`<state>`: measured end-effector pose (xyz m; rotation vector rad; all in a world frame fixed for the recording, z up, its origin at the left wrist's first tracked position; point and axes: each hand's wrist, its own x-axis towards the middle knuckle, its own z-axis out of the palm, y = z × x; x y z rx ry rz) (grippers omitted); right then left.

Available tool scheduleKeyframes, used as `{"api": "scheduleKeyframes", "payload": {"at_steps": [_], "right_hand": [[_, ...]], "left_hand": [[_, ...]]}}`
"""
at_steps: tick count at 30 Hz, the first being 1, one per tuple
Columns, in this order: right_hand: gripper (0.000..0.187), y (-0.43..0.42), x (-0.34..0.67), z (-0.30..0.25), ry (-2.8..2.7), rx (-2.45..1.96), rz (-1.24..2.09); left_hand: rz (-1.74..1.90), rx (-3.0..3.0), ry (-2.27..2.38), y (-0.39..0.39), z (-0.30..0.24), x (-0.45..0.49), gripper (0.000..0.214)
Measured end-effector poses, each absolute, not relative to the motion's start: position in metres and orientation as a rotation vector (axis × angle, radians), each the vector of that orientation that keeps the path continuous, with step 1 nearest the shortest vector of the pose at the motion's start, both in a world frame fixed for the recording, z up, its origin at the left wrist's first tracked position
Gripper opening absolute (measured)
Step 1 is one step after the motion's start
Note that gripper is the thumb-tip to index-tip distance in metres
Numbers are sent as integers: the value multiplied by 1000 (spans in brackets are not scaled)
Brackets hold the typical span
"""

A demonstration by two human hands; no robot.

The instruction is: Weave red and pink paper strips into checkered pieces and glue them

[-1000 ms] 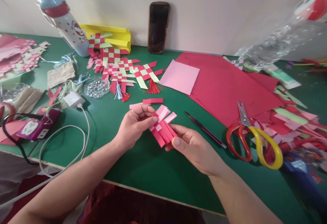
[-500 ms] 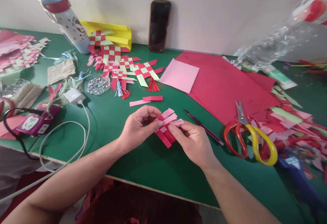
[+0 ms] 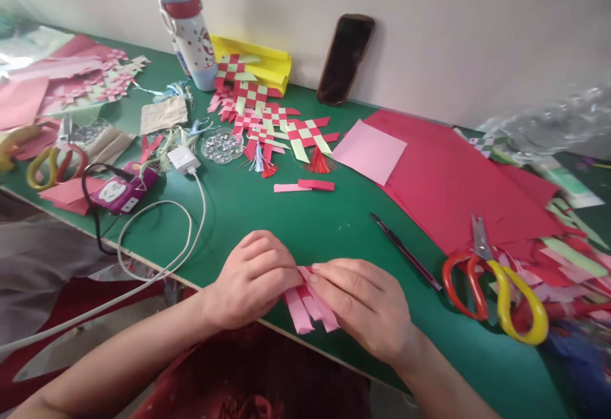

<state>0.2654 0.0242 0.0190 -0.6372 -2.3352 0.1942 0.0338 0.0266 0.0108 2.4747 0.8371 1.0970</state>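
Note:
A small woven piece of red and pink paper strips [image 3: 305, 304] lies at the near edge of the green table [image 3: 286, 215]. My left hand [image 3: 252, 279] is curled over its left side, fingers closed on it. My right hand [image 3: 363, 307] lies over its right side, fingers pressed together on the strips. Most of the weave is hidden under both hands; pink strip ends stick out toward me.
Red-and-yellow scissors [image 3: 496, 279] and a dark pen [image 3: 405, 251] lie to the right. Red paper sheets [image 3: 453, 183], a pink square [image 3: 370, 151], finished woven pieces [image 3: 272, 126], two loose strips [image 3: 303, 186], a charger with cable [image 3: 184, 161], a bottle [image 3: 191, 30] and a phone [image 3: 344, 59] lie beyond.
Both hands brought the woven piece down and toward me to the table's near edge, and now cover it. The view has swung left.

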Motion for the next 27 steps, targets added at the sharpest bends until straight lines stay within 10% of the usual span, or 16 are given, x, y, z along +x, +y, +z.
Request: {"api": "scheduleKeyframes", "payload": {"at_steps": [11, 19, 27], "right_hand": [[28, -11, 245, 11, -2253, -805, 329], [19, -5, 223, 26, -1833, -1600, 1140], [26, 7, 218, 21, -1774, -1704, 1419]], "left_hand": [[1094, 2311, 930, -5, -3, 25, 19], [783, 1949, 1307, -8, 11, 16, 54], [875, 2675, 861, -24, -11, 4, 25]]}}
